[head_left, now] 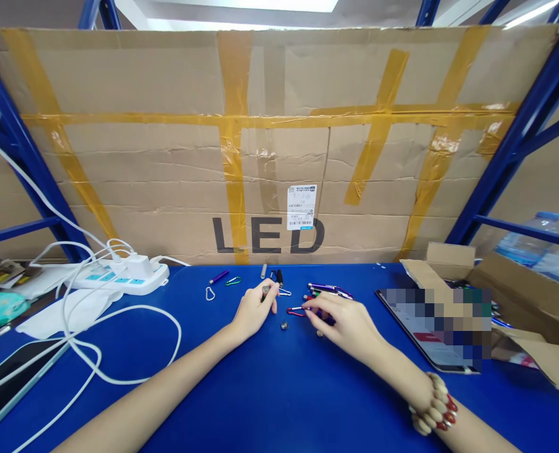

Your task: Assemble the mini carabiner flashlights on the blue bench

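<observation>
My left hand (pixel 251 311) is closed around a small grey-brown metallic piece (pixel 265 290), mostly covered by the fingers. My right hand (pixel 348 322) pinches the end of a red carabiner (pixel 295 311) at the table surface. Between the hands lies a small dark metal part (pixel 284 326), and another small piece (pixel 319 333) sits under the right hand. Behind the right hand are several purple pen-like tubes (pixel 331 290). Beyond the left hand lie a black tube (pixel 280 277), a grey cylinder (pixel 263 271) and a silver carabiner (pixel 285 292).
Farther left are a purple tube (pixel 219 277), a green carabiner (pixel 233 281) and a silver carabiner (pixel 210 294). White cables (pixel 132 381) loop from a power strip (pixel 142 286). A tablet (pixel 415 340) and an opened cardboard box (pixel 519 299) stand right. A taped carton (pixel 166 182) walls the back.
</observation>
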A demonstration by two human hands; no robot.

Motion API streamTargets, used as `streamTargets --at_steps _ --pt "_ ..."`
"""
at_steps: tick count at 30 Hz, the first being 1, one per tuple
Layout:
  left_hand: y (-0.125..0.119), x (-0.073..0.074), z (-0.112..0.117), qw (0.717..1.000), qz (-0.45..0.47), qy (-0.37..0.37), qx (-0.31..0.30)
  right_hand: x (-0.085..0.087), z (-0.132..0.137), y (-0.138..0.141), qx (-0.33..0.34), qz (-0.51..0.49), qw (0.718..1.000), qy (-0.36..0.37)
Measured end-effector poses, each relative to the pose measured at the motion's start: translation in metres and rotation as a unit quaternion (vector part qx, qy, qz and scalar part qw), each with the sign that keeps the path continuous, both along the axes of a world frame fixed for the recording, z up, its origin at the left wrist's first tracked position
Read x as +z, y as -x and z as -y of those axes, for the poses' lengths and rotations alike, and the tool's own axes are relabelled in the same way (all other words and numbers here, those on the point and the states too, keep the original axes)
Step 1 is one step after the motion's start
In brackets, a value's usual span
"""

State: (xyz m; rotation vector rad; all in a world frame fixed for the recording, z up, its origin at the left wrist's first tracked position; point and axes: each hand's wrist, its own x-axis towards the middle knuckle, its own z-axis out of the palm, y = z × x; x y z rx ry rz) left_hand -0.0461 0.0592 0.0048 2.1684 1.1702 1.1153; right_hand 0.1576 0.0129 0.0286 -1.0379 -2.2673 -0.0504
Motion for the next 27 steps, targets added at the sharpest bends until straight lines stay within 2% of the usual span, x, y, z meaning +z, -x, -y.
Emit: streamTargets --at_steps 4,5,7,9,11,12,13,15,17,20,24,27 --pt "0.001 0.002 0.006 0.998 -0.017 -0.048 0.023 -0.006 0.004 0.017 0.039 0.069 0.997 0.016" --pt "0.001 0.002 0.007 0.997 -0.031 -0.074 0.019 -0.007 0.005 0.021 0.043 0.085 0.995 0.017" --pt "0.0 0.0 0.01 0.986 -0.074 -0.147 -0.027 -0.009 0.006 0.027 0.044 0.111 0.993 0.014" --pt "-0.003 -0.004 0.014 0.953 -0.125 -0.253 -0.107 -0.01 0.006 0.031 0.046 0.12 0.992 0.012" --pt "-0.007 -0.008 0.019 0.9 -0.151 -0.37 -0.173 -0.011 0.005 0.032 0.053 0.11 0.992 0.021" --pt "-0.01 -0.009 0.023 0.879 -0.15 -0.404 -0.204 -0.012 0.004 0.032 0.058 0.099 0.993 0.03" --pt "-0.012 -0.01 0.027 0.872 -0.142 -0.416 -0.217 -0.012 0.004 0.032 0.063 0.088 0.993 0.04" --pt "-0.017 -0.01 0.035 0.893 -0.112 -0.385 -0.205 -0.014 0.003 0.03 0.07 0.061 0.994 0.058" --pt "-0.02 -0.008 0.042 0.927 -0.087 -0.314 -0.184 -0.016 0.002 0.029 0.079 0.019 0.994 0.072" --pt "-0.02 -0.006 0.045 0.959 -0.041 -0.232 -0.158 -0.019 -0.001 0.026 0.089 -0.071 0.989 0.095" --pt "-0.017 -0.005 0.039 0.986 0.052 -0.139 -0.074 -0.013 -0.006 0.016 0.064 -0.22 0.961 0.155" --pt "-0.018 -0.006 0.034 0.995 0.067 -0.059 -0.04 -0.004 -0.012 0.001 0.029 -0.279 0.945 0.169"
